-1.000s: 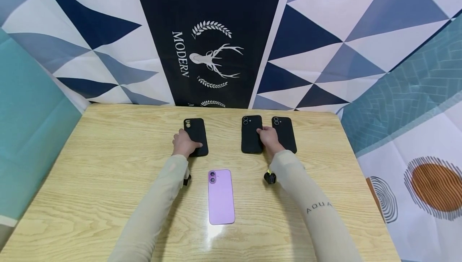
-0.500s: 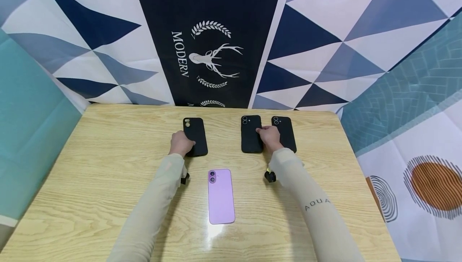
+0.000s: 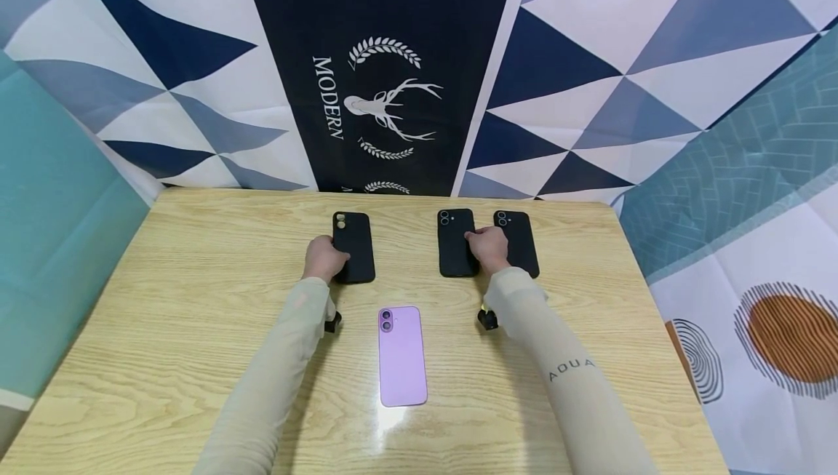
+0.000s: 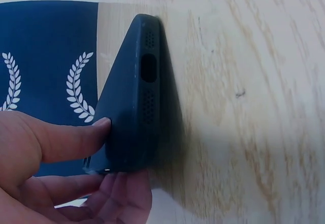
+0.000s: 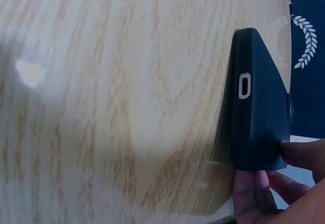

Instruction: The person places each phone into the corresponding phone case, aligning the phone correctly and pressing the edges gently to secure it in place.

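Note:
A black phone case with see-through camera holes lies at the back left of the table. My left hand holds it by its left edge, thumb on top and fingers along the side in the left wrist view. To the right lies a black-cased phone with two ringed lenses. My right hand pinches its right edge, thumb on the back and fingertips at the side. Nearer to me, between the forearms, a purple phone lies with its lenses up.
Another black-cased phone lies right behind my right hand, partly covered by it. The wooden table ends at the back against a patterned cloth. Small black wrist cameras hang under both sleeves.
My left hand has slid a little to the left, its thumb drawing back from the case's middle toward its left edge. The case has shifted very slightly. My right hand stays nearly still.

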Available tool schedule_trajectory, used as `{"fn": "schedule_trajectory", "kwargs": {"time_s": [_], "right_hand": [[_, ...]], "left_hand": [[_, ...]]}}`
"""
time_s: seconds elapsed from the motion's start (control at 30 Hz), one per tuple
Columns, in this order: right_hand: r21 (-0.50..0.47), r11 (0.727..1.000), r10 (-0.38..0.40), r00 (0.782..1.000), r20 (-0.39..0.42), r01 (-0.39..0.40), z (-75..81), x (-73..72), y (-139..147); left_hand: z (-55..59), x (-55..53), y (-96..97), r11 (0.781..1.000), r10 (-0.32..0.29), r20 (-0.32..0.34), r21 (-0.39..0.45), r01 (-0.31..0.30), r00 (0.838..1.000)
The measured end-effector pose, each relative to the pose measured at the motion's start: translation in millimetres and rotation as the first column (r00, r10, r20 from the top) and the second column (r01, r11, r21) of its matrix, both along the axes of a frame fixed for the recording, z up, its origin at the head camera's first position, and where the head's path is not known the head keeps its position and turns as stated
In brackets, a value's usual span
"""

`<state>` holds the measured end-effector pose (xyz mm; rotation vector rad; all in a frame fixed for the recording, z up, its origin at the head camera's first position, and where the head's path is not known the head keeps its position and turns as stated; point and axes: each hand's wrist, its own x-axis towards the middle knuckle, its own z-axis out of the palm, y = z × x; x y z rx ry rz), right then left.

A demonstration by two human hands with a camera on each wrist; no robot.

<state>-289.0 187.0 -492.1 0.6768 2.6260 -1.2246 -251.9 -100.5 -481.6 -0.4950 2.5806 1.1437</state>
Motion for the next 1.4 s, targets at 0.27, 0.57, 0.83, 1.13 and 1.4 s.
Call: {"fn": "schedule_trajectory", "kwargs": {"time_s": [0.27, 0.57, 0.83, 1.13, 1.4], "right_hand": [[0.019, 1.000, -0.011, 1.000, 0.005, 0.011, 0.9, 1.0, -2], [0.034, 0.999, -0.023, 0.999, 0.023, 0.023, 0.8, 0.6, -6], [0.016, 0.998, -0.059, 0.998, 0.032, 0.059, -1.2, -1.7, -3], [-0.011, 0.998, -0.054, 0.998, 0.036, 0.054, -1.9, -0.8, 0], [0.011, 1.000, 0.001, 1.000, 0.009, -0.001, 0.0, 11.0, 2]], "left_hand": [[1.4, -1.3, -10.0, 0.999, -0.006, 0.010, 0.046, 0.006, 1.000], [-0.6, 3.9, -20.6, 0.988, 0.006, -0.023, 0.154, -0.002, 1.000], [-4.2, 6.6, -27.7, 0.973, 0.025, 0.023, 0.229, -0.030, 0.999], [-5.1, 8.1, -30.7, 0.951, 0.045, 0.002, 0.305, -0.043, 0.999], [-7.5, 11.1, -37.3, 0.915, 0.045, -0.032, 0.402, -0.028, 0.998]]}}
